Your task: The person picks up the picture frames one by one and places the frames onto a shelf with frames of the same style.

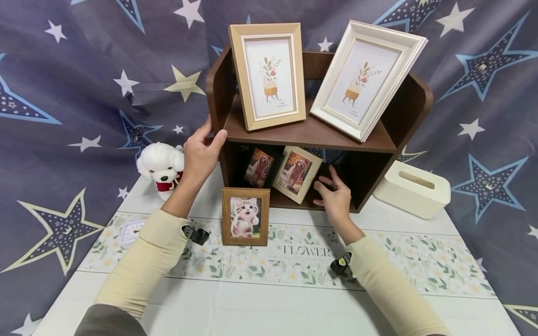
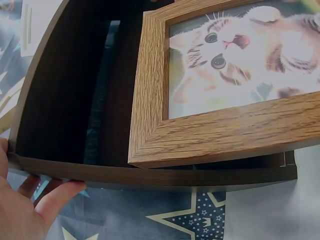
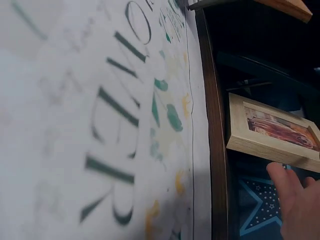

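My left hand (image 1: 201,151) grips the left side of a dark brown two-tier shelf (image 1: 311,133), with the thumb on its front edge. Inside the lower tier, my right hand (image 1: 336,193) has its fingers apart beside a small light-wood photo frame (image 1: 296,175) with a dog picture. In the right wrist view a fingertip comes right up to that frame's edge. A dark frame (image 1: 258,168) with a similar dog picture leans to its left, partly in shadow. In front of the shelf stands a brown wooden frame (image 1: 245,217) with a kitten picture.
On the upper tier lean a tan frame (image 1: 269,77) and a white frame (image 1: 370,81). A white plush dog (image 1: 161,165) sits left of the shelf, near a small white clock (image 1: 132,232). A cream tissue box (image 1: 414,189) stands at the right. A starry curtain (image 1: 92,93) hangs behind.
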`<state>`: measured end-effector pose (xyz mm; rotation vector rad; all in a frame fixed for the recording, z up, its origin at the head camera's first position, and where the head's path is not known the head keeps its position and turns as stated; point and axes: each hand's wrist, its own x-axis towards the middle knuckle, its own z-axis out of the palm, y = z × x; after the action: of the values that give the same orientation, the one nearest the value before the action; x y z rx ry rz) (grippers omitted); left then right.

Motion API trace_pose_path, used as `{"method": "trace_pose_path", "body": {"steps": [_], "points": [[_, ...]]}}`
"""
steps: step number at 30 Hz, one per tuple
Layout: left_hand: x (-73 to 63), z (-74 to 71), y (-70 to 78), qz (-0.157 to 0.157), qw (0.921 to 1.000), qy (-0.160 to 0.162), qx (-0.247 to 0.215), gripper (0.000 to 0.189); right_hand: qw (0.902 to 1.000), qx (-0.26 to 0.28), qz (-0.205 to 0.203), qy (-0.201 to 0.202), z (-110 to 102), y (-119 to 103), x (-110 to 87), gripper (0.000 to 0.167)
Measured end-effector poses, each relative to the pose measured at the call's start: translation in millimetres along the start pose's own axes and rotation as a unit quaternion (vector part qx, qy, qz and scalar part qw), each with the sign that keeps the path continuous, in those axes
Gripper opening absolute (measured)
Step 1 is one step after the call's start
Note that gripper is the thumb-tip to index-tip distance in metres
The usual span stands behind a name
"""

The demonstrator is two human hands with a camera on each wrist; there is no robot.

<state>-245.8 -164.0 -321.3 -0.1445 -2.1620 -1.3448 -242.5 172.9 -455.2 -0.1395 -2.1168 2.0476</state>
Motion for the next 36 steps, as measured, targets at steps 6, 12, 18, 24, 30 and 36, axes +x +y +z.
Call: {"method": "trace_pose_path", "body": {"steps": [6,12,18,24,30,36], "points": [[0.5,1.8,0.5,0.008,0.9999,0.012,0.010,0.051,0.9998,-0.005,-0.013,-0.013,-9,-2,-6.6,0.070],[0.8,2.5,-1.2,0.013,0.9995,0.019,0.020,0.050,0.9993,0.022,-0.006,-0.030,-9,-9,-16.5,0.071],[0.2,1.5,-0.6,0.013,0.9995,0.018,0.021,0.050,0.9971,0.041,-0.012,-0.064,-2,-14,-25.5,0.071],[-0.7,2.3,-0.6,0.012,0.9994,0.020,0.024,0.049,0.9946,0.037,-0.001,-0.097,5,-16,-31.5,0.071],[0.1,3.2,-1.2,0.018,0.9992,0.024,0.027,0.049,0.9920,0.024,0.008,-0.124,12,-17,-37.7,0.069],[0.1,3.0,-0.7,0.019,0.9993,0.023,0.023,0.049,0.9876,0.021,0.016,-0.154,26,-17,-45.2,0.070]]}}
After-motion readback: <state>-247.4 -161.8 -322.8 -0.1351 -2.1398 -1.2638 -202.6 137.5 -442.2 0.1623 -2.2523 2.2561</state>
